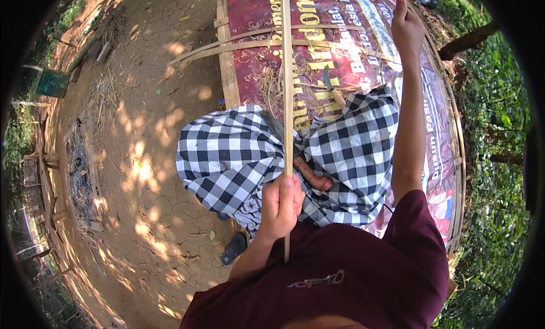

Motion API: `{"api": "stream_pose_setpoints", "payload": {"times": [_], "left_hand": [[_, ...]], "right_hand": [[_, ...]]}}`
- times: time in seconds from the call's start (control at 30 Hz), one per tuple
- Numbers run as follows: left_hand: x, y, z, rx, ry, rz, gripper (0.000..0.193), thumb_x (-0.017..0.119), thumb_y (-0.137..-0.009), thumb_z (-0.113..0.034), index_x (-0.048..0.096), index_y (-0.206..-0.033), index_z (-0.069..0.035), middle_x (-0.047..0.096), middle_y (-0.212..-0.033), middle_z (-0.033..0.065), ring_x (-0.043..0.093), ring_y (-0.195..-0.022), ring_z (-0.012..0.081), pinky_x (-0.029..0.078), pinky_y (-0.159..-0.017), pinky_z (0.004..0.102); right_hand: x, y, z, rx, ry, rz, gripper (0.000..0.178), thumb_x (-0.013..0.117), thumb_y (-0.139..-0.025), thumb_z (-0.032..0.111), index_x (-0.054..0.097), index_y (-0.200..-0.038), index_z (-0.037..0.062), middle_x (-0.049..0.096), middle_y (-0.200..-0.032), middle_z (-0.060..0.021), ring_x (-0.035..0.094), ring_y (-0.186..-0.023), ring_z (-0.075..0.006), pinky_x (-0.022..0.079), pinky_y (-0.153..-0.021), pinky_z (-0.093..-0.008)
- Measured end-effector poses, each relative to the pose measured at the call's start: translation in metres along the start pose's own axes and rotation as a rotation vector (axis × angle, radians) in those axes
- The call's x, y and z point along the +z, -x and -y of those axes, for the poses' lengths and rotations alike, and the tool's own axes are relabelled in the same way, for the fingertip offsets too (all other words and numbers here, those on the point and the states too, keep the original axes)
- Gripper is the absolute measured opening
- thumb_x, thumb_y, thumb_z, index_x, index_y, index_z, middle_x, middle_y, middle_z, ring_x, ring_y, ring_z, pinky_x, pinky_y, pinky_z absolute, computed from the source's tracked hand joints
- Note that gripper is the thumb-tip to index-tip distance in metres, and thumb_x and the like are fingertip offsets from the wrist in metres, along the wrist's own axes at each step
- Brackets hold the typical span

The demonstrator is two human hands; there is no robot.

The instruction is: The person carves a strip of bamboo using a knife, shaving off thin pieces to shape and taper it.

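Note:
My left hand (280, 207) is closed around a long, pale bamboo strip (288, 102), with the thumb pressed along its face. The strip runs upright through the picture, over the black-and-white checked cloth (227, 150) on my lap, its near end against my shirt. My right arm reaches far out to the right. At its end my right hand (407, 34) is closed with the thumb up; whatever its fingers may hold is hidden. A small knife (336, 93) with a curved blade and a light handle lies just beyond the cloth, amid thin shavings (267, 85).
Beneath me a printed red and purple banner (255, 51) covers a bamboo-edged platform. More bamboo strips (250, 45) lie across it, sticking out over its left edge. Cracked dirt ground (153, 102) lies left, with a dark sandal (233, 249). Green plants (494, 130) grow on the right.

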State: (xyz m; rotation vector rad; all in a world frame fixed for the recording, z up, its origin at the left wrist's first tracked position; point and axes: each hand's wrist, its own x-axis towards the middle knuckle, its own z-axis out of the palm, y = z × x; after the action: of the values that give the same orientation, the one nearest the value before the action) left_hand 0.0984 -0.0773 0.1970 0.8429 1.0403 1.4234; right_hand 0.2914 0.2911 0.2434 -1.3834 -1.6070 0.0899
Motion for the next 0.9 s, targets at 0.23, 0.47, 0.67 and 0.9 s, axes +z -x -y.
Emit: {"api": "stream_pose_setpoints", "payload": {"times": [0.23, 0.47, 0.67, 0.9], "left_hand": [[-0.019, -0.012, 0.011, -0.107, 0.103, 0.01, 0.039, 0.028, -0.103, -0.037, 0.036, -0.079, -0.007, 0.027, -0.053, -0.0034, 0.023, -0.04, 0.0034, 0.022, -0.035, 0.0196], [-0.039, -0.031, -0.008, -0.054, -0.063, -0.027, 0.038, 0.029, -0.103, -0.035, 0.038, -0.078, -0.007, 0.025, -0.053, -0.0049, 0.023, -0.042, 0.0029, 0.023, -0.035, 0.0191], [-0.05, -0.036, -0.01, 0.017, -0.252, -0.085, 0.035, 0.036, -0.102, -0.025, 0.045, -0.077, -0.002, 0.035, -0.052, -0.0022, 0.032, -0.045, 0.0031, 0.026, -0.038, 0.0209], [-0.053, -0.037, -0.01, -0.004, -0.493, 0.021, 0.031, 0.038, -0.1, -0.021, 0.05, -0.082, 0.0, 0.046, -0.056, 0.0012, 0.041, -0.047, 0.0055, 0.033, -0.044, 0.0222]], "right_hand": [[-0.013, 0.101, 0.089, -0.357, -0.184, 0.478, 0.036, 0.055, -0.091, 0.037, 0.066, -0.075, 0.0072, 0.048, -0.044, -0.0079, 0.048, -0.038, -0.0237, 0.035, -0.04, -0.0351], [0.001, 0.12, 0.108, -0.291, -0.424, 0.531, 0.035, 0.055, -0.091, 0.037, 0.056, -0.084, 0.0028, 0.046, -0.044, -0.0068, 0.048, -0.039, -0.0235, 0.034, -0.042, -0.0356], [0.007, 0.123, 0.132, 0.015, -0.789, 0.708, 0.038, 0.067, -0.087, 0.029, 0.058, -0.105, -0.0027, 0.034, -0.052, 0.0059, 0.031, -0.048, -0.0039, 0.025, -0.044, -0.0255], [0.013, 0.142, 0.139, 0.075, -0.989, 0.771, 0.027, 0.069, -0.085, 0.018, 0.058, -0.104, 0.0008, 0.032, -0.052, 0.0112, 0.026, -0.048, -0.0006, 0.02, -0.044, -0.022]]}}
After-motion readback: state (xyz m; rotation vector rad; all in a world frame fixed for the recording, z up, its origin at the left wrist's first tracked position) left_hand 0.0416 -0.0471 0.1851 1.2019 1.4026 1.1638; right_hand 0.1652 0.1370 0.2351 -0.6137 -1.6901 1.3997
